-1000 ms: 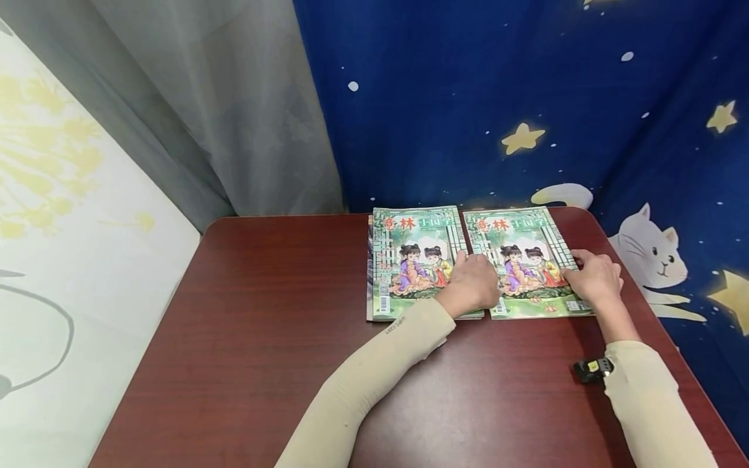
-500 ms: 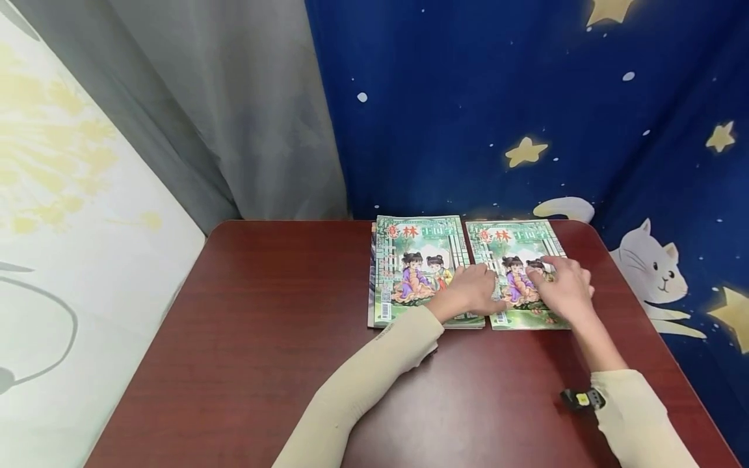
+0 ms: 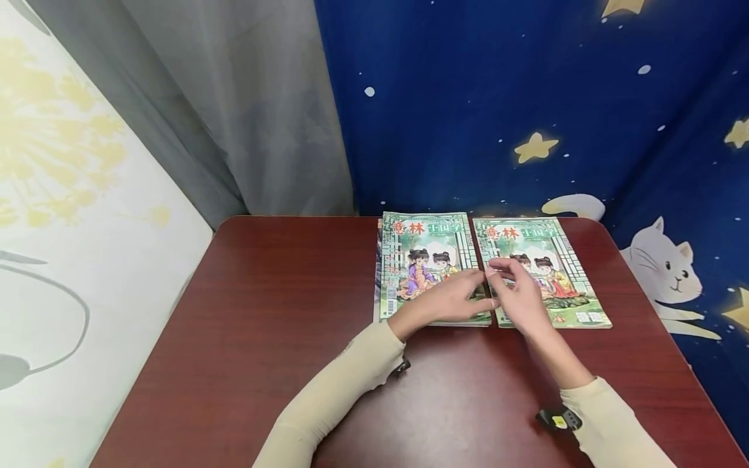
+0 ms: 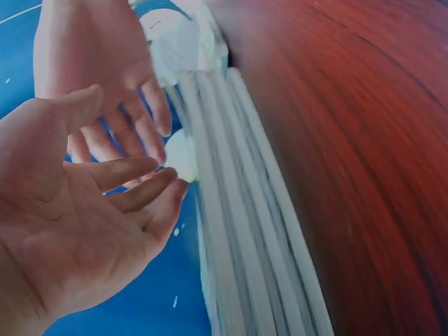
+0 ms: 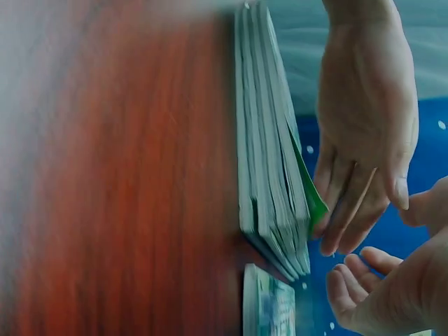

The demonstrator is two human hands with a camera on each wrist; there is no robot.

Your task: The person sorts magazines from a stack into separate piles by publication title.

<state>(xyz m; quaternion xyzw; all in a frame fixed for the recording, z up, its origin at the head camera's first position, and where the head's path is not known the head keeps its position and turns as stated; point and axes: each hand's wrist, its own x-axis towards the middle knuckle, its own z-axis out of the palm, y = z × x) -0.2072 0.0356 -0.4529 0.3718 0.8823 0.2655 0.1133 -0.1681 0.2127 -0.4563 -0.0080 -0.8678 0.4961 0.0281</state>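
Observation:
Two magazine piles with matching green covers lie side by side, a narrow gap between them. The left one is a stack of several magazines (image 3: 404, 253); its page edges show in both wrist views. The right magazine (image 3: 564, 260) looks thinner. My left hand (image 3: 447, 300) is over the lower right part of the stack, fingers extended toward the gap. My right hand (image 3: 519, 300) is above the left side of the right magazine, fingers loosely bent. The fingertips of both hands come close together over the gap. Neither hand holds anything.
The magazines lie near the far edge of a reddish-brown table (image 3: 281, 312). Behind it hang a grey curtain (image 3: 281, 117) and a blue curtain (image 3: 445, 117) with stars and a cat. A white patterned surface (image 3: 58, 260) borders the left side.
My right hand has left the right magazine's right edge and crossed leftward over its cover to the gap. My left hand has shifted slightly left, its fingers straighter. The magazines stay side by side.

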